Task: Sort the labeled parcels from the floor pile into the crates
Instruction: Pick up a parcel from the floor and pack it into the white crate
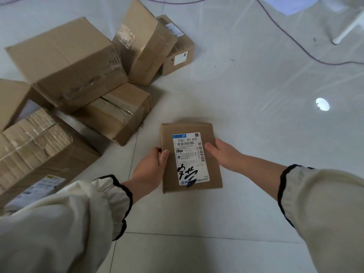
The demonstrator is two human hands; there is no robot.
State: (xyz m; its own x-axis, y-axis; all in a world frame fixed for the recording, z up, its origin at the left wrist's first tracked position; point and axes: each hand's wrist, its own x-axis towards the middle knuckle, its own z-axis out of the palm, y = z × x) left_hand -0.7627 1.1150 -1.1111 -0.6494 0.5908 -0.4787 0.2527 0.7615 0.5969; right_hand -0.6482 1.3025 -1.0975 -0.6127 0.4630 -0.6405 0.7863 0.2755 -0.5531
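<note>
I hold a small flat brown cardboard parcel (190,157) with a white shipping label (190,157) above the pale tiled floor (256,95), my left hand (150,166) gripping its left edge, my right hand (222,152) gripping its right. Brown cardboard boxes (78,75) are piled to the left.

Both arms reach toward the middle of the view, the left arm (137,184) from 8 o'clock and the right arm (262,164) from 4 o'clock. Each wears a cream sleeve (69,223) whose dark-edged cuff leaves the forearm bare. The left hand (151,166) grips the 9 o'clock edge of a small parcel (192,158), thumb on top. The right hand (224,154) grips its 3 o'clock edge likewise, with its other fingers hidden.
</note>
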